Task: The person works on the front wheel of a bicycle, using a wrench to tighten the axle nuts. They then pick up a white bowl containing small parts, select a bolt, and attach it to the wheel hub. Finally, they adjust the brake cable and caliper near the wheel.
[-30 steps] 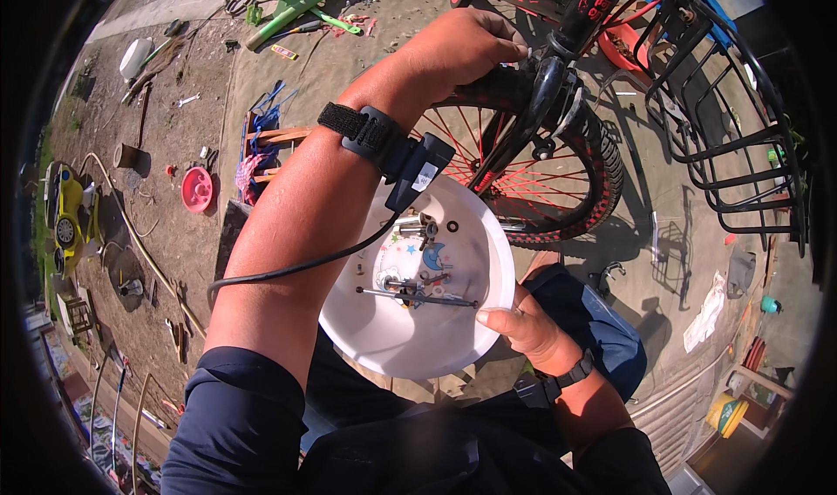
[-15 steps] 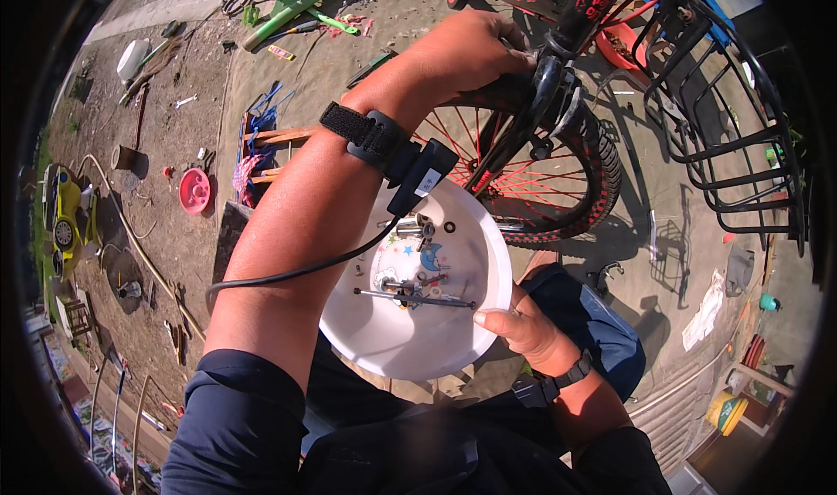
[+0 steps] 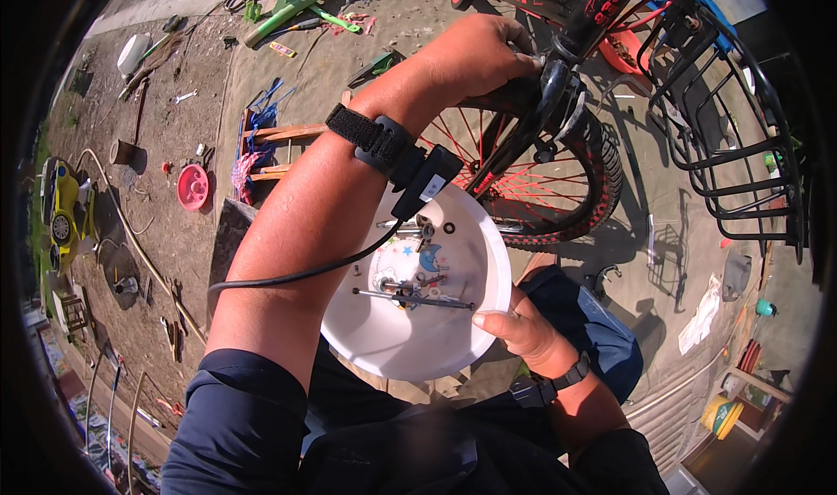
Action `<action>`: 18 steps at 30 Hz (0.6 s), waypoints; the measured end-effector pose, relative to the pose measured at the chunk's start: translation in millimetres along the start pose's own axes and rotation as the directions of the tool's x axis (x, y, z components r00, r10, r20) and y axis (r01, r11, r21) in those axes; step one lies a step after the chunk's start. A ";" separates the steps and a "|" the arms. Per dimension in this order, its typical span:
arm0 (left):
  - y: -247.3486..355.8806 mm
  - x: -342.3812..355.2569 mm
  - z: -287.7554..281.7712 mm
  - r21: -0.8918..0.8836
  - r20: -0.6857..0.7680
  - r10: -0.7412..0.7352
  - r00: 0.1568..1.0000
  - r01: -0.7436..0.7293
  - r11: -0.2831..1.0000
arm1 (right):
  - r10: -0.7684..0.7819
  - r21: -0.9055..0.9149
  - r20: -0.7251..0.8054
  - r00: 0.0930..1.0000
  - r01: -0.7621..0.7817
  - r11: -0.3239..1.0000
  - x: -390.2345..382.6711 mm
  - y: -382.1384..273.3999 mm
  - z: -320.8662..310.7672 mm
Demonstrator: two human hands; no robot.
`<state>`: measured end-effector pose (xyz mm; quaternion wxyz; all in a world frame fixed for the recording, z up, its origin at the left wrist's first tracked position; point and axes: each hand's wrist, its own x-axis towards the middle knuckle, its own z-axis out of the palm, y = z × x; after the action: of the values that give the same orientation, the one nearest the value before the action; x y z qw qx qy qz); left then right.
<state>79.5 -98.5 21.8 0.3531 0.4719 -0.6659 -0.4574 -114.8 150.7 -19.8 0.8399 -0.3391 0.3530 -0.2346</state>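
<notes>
My left hand [image 3: 486, 52] reaches up to the top of the black bicycle fork [image 3: 553, 85], its fingers curled beside the steering tube around a small part I cannot make out. My right hand [image 3: 519, 331] grips the right rim of a white bowl [image 3: 436, 342] under my left forearm, thumb over the edge. Inside lie several metal parts [image 3: 418, 294], bolts, washers and a long thin rod, over a printed moon and stars. The red-spoked front wheel [image 3: 593, 198] is just above the bowl; a strapped black device with a cable sits on my left wrist.
A black wire basket [image 3: 741, 172] hangs at the right, near a red basin [image 3: 617, 54]. A wooden frame [image 3: 277, 135] with blue strands, a pink dish [image 3: 193, 188], a yellow toy car [image 3: 63, 225], hoses, scattered tools and green bicycle parts [image 3: 288, 15] lie around on the ground.
My left hand has shifted slightly right along the top of the fork, fingers still curled. My right hand and the bowl have barely moved.
</notes>
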 end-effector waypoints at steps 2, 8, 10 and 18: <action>-0.4 -3.5 0.4 -0.008 0.005 -0.024 1.000 0.024 1.000 | 0.003 -0.003 -0.001 1.000 -0.003 1.000 -0.1 -0.5 -0.5; 18.8 -32.8 -20.2 -0.456 -0.017 -0.288 0.957 0.249 0.854 | -0.021 -0.001 0.009 1.000 0.021 1.000 -1.0 2.4 -3.0; 10.1 -39.7 -16.5 -0.674 -0.034 -0.246 0.969 0.160 0.722 | -0.014 0.009 0.024 1.000 0.014 1.000 -0.9 3.4 -3.8; 13.5 -55.3 -19.9 -0.735 0.031 -0.222 0.974 0.173 0.656 | -0.060 0.055 0.052 0.997 0.057 0.997 -0.5 1.7 -0.6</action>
<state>110.2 -49.5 39.1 0.4808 0.3742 -0.3602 -0.7065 -115.3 151.9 -21.1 0.8505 -0.3329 0.3141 -0.2593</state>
